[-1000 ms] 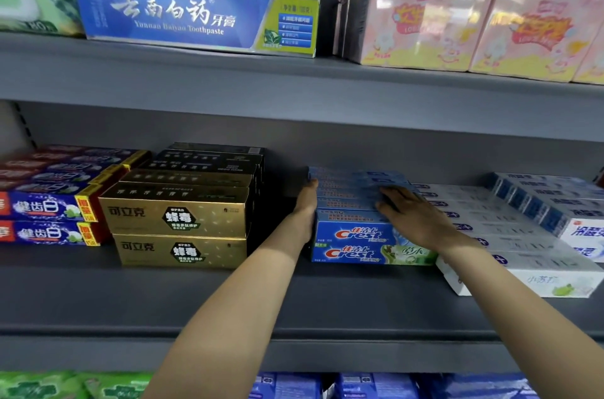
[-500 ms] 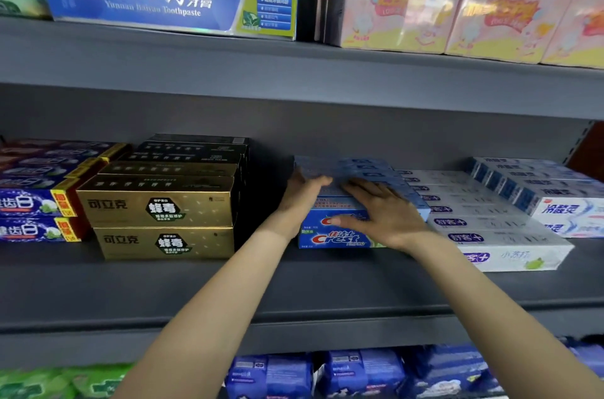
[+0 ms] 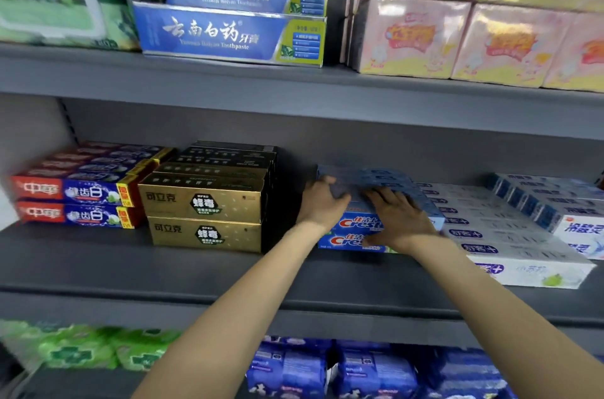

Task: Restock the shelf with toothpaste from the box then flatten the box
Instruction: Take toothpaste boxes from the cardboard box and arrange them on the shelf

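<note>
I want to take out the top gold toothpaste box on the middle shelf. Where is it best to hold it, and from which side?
Probably grip the top gold box by its long front face and flat top, coming from the front. Its right end sits close to the black boxes and its left end close to the red and blue boxes, leaving little finger room at the ends. It lies flat on the lower gold box.

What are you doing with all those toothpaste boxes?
A person is tidying a stack of blue Crest toothpaste boxes on the middle shelf. The left hand grips the stack's left end, and the right hand lies on top with fingers spread. The stack sits between gold toothpaste boxes on one side and white toothpaste boxes on the other. The cardboard box to flatten is not in view.
</note>
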### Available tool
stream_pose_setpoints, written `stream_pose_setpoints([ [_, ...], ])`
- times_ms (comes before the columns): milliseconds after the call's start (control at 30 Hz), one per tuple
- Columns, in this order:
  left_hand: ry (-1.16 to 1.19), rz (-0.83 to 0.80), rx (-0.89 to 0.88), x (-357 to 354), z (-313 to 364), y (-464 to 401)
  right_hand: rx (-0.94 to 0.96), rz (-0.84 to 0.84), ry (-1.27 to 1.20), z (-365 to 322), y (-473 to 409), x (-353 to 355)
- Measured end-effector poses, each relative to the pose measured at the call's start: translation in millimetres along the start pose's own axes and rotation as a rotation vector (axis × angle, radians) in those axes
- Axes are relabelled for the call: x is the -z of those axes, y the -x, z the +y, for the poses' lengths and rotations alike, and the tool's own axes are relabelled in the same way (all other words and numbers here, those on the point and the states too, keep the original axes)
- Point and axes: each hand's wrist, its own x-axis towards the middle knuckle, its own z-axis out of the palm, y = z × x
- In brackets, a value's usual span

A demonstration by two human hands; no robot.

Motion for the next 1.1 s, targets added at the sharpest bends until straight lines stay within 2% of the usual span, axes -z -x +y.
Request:
stream_pose_setpoints([
  [133,-0.066,0.151,0.007,19,-1,20,0.095,0.089,0.014,-23,18,-9],
  [267,-0.059,0.322,-0.085,47,-19,37,0.219,0.203,-0.142,-56,31,-6],
  [400,-0.045,0.603,-0.205,94,-40,55,0.284,0.239,-0.247,-91,30,5],
  [500,-0.093,0.686,-0.183,138,-57,54,0.315,0.28,-0.298,-123,20,16],
  [633,-0.023,0.507,0.11,196,-95,33,0.338,0.247,-0.277,-181,2,29],
  [733,0.024,0.311,0.242,227,-116,24,0.292,0.177,-0.141,-221,-16,32],
  [967,0.448,-0.068,0.399,231,-149,9,0.132,0.085,0.101,-252,-39,19],
  [1100,0.593,-0.123,0.393,219,-160,-1,0.103,0.076,0.138,-254,-41,22],
])
